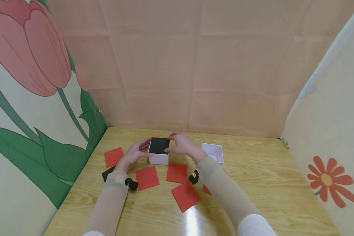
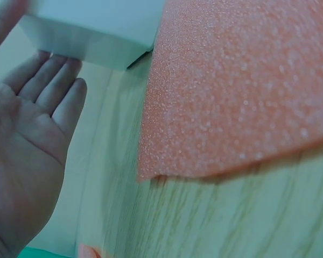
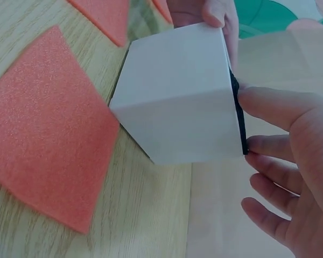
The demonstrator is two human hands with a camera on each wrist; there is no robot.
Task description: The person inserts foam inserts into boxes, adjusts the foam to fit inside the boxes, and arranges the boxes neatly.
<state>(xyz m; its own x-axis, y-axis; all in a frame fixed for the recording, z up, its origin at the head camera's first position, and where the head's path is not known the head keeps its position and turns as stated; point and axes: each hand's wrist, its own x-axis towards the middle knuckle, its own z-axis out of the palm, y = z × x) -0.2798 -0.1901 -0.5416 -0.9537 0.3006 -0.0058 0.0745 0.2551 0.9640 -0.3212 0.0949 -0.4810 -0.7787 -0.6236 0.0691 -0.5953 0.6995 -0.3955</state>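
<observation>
left hand (image 1: 134,152): i see it open at the box's left side, fingers straight, tips touching the wall; nothing gripped.
right hand (image 1: 183,144): i see it relaxed at the box's right side, fingertips on the black pad at the rim; not clenched.
box (image 1: 159,155): white, on the table (image 1: 268,183) between both hands, near the back edge.
black pad (image 1: 159,145): lies in the box's open top, level with the rim.
lid (image 1: 213,152): white, open side up, just right of the right hand.
red sheets (image 1: 147,177): several foam squares flat on the table in front of the box.
black sheet (image 1: 107,173): under the left forearm.
</observation>
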